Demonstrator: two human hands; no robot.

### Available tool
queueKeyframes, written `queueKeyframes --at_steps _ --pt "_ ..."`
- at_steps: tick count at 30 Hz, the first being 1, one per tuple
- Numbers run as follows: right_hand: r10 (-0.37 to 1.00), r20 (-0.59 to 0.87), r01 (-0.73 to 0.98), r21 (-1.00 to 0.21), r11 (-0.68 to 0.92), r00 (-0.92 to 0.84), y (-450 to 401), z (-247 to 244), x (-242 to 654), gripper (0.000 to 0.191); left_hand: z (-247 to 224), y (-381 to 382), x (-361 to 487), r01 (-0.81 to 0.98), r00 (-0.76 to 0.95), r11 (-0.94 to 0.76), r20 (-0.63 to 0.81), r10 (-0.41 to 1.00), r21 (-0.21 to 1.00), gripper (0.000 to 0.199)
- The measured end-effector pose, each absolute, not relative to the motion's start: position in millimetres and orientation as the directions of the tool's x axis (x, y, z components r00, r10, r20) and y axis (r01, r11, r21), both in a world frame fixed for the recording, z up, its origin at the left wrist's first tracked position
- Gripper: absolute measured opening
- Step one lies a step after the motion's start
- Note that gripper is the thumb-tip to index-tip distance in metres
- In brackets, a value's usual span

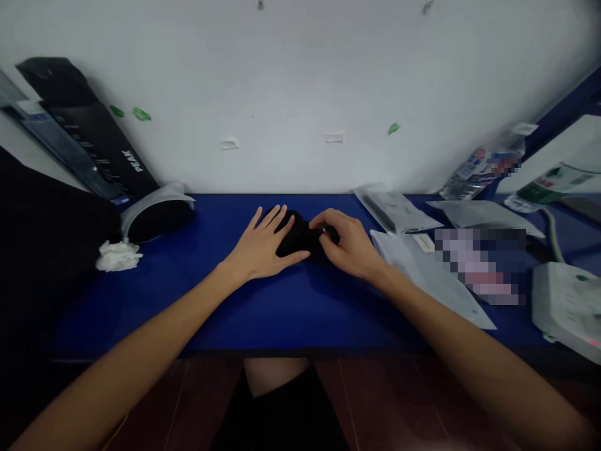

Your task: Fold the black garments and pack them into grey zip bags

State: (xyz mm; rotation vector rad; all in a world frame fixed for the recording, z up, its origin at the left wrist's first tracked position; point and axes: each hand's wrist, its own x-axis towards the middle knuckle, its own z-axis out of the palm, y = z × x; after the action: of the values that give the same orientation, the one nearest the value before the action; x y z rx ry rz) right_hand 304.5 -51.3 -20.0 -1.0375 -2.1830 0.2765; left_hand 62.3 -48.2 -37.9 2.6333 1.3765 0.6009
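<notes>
A small black item, perhaps cloth (pixel 297 237), lies on the blue tabletop (pixel 291 313) near the middle. My left hand (pixel 267 243) rests flat over its left part with the fingers spread. From the right, my right hand (pixel 345 243) pinches the item's right end between thumb and index finger, where a tiny bright spot shows. The item's exact shape is too dark to make out.
At the left are a crumpled white tissue (pixel 119 255), a black item in a clear bag (pixel 162 216) and a tall PEAK box (pixel 103 131). On the right lie plastic bags (pixel 422 263), two bottles (pixel 474 172) (pixel 551 183) and a white power strip (pixel 566 304).
</notes>
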Motion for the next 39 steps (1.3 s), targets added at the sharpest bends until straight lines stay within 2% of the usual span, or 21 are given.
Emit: queueKeyframes --at_steps 3,8,11,14,16,18,21,26,32,36,39 --pt "0.679 0.542 0.51 -0.451 0.733 -0.495 -52.0 -21.8 302.8 0.04 -34.3 -52.7 66.5 0.79 0.506 -0.566 0.271 0.819 0.235 0.087" --pt "0.666 0.409 0.546 -0.381 0.746 -0.624 -46.1 -32.0 302.9 0.037 -27.5 -56.0 68.2 0.835 0.501 -0.527 0.181 0.847 0.159 0.077" --pt "0.675 0.37 0.566 -0.367 0.738 -0.639 -41.1 -34.5 308.0 0.039 -25.4 -55.0 65.7 0.875 0.402 -0.44 0.204 0.893 0.203 0.072" --pt "0.679 0.35 0.567 -0.376 0.732 -0.645 -39.3 -35.2 311.3 0.043 -24.2 -52.9 62.0 0.944 0.125 -0.188 0.234 0.964 0.271 0.091" --pt "0.682 0.34 0.567 -0.382 0.73 -0.648 -40.1 -35.8 311.1 0.044 -23.8 -51.3 60.1 0.937 -0.004 -0.063 0.193 0.981 0.342 0.099" --pt "0.677 0.331 0.563 -0.382 0.733 -0.657 -41.4 -36.1 310.1 0.044 -24.4 -49.6 58.9 0.902 -0.038 -0.026 0.138 0.99 0.43 0.092" --pt "0.657 0.311 0.55 -0.369 0.749 -0.687 -41.5 -34.3 310.6 0.044 -28.3 -45.6 57.5 0.825 -0.036 -0.048 0.137 0.99 0.563 0.077" --pt "0.599 0.276 0.509 -0.335 0.793 -0.752 -36.5 -26.4 318.9 0.045 -39.6 -32.7 49.4 0.713 -0.096 -0.187 0.358 0.929 0.676 0.072" --pt "0.593 0.261 0.513 -0.316 0.798 -0.761 -38.1 -27.8 317.6 0.046 -38.8 -29.0 49.9 0.702 -0.119 -0.321 0.548 0.828 0.636 0.069" --pt "0.6 0.251 0.523 -0.313 0.793 -0.759 -40.7 -30.7 314.2 0.048 -34.8 -38.1 59.6 0.674 0.021 -0.447 0.59 0.807 0.588 0.064" --pt "0.594 0.254 0.513 -0.321 0.796 -0.763 -40.4 -30.1 314.4 0.047 -35.7 -42.9 63.9 0.592 0.188 -0.573 0.594 0.782 0.567 0.072"
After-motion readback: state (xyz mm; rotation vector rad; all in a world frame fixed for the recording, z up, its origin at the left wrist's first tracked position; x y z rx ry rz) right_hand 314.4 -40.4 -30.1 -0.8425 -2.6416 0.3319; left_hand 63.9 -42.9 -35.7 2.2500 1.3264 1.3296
